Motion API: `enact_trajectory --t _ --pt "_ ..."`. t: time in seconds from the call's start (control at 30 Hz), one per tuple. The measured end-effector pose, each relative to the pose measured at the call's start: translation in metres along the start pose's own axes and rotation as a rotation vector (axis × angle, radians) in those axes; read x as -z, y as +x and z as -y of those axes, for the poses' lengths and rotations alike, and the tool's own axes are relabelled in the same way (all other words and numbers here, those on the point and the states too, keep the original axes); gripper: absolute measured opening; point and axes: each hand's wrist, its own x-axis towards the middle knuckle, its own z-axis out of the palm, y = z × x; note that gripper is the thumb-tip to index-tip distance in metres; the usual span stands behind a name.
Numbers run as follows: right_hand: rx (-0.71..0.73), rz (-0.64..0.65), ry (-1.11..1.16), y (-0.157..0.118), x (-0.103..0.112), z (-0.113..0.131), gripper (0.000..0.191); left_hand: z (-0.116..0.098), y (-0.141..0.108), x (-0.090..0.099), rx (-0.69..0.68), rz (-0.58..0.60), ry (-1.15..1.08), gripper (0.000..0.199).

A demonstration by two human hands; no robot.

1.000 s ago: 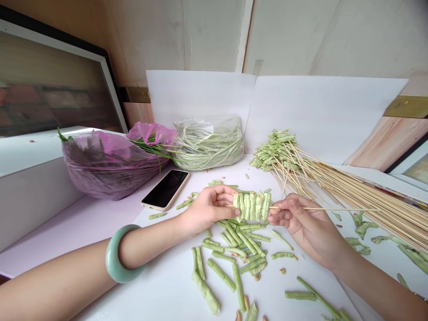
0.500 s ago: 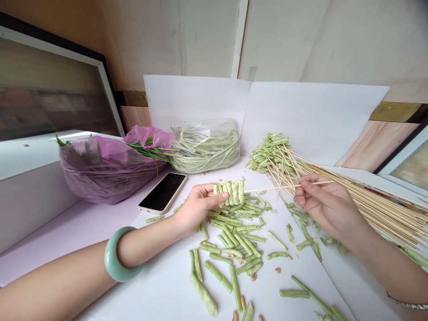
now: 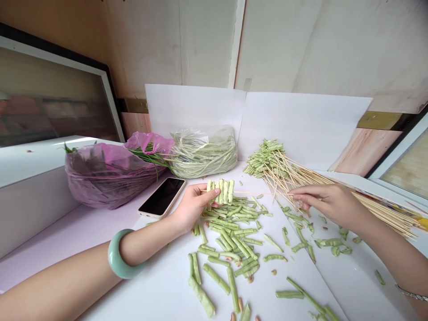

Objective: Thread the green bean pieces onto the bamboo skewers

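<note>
My left hand [image 3: 193, 207] holds a thin bamboo skewer [image 3: 250, 193] threaded through folded pale green long beans [image 3: 220, 191], with its fingers under the folds. The skewer runs right from there, and my right hand [image 3: 323, 200] has its fingertips at the far end. Cut bean pieces [image 3: 230, 223] lie scattered on the white paper below both hands. Just past my right fingertips lies a bundle of bamboo skewers [image 3: 317, 183], with beans threaded at its left end [image 3: 265, 158].
A black phone [image 3: 162, 197] lies left of my left hand. Behind it are a purple plastic bag [image 3: 107, 174] with green stalks and a clear bag of long beans [image 3: 203, 154]. White paper sheets [image 3: 294, 125] line the wall, and a framed panel [image 3: 50, 98] leans at left.
My right hand has moved lower and left, from above the bundle to the skewer's level. The beans on the skewer have shifted slightly left with my left hand, and the view has tilted up.
</note>
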Motion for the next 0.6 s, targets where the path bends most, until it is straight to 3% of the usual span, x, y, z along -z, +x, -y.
enact_trajectory --t 0.17,0.3,0.43,0.6 --pt "0.028 -0.568 -0.094 0.0 0.006 -0.001 0.027 -0.002 -0.002 -0.002 -0.03 -0.027 -0.013 0.038" --pt "-0.004 -0.756 -0.087 0.008 0.004 -0.013 0.035 -0.003 -0.004 -0.003 0.027 -0.013 0.047 0.045" --pt "-0.127 -0.717 -0.222 0.021 0.002 -0.032 0.03 -0.002 -0.005 -0.004 0.022 0.025 0.083 0.045" --pt "-0.364 -0.292 -0.447 0.033 0.003 -0.049 0.018 -0.003 -0.006 -0.004 0.017 0.049 0.113 0.042"
